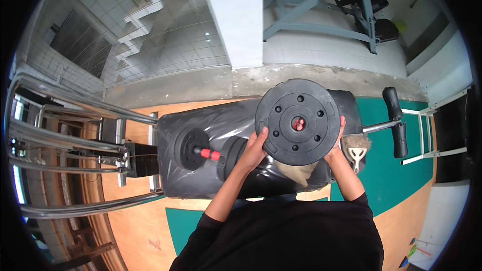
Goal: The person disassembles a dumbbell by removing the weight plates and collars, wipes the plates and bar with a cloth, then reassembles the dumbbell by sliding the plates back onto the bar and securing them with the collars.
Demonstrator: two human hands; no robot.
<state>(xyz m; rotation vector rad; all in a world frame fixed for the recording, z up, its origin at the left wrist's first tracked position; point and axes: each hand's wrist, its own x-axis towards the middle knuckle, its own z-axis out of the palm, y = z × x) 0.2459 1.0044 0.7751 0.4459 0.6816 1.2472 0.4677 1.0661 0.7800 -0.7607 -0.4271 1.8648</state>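
Weight plate (298,122) held flat between both my hands over the black padded counter (226,120).
My left hand (255,149) clamps its rim at seven o'clock, right hand (337,143) at four; a dumbbell (207,153) lies at nine o'clock.

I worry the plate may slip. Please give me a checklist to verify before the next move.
1. Left hand grips the weight plate at its edge: ok.
2. Right hand grips the opposite edge: ok.
3. Plate's centre hole unobstructed: cannot tell, something reddish shows through it.
4. Dumbbell lies steady on the bench: ok.
5. Brush lies apart from the hands: not ok, it is beside the right wrist.
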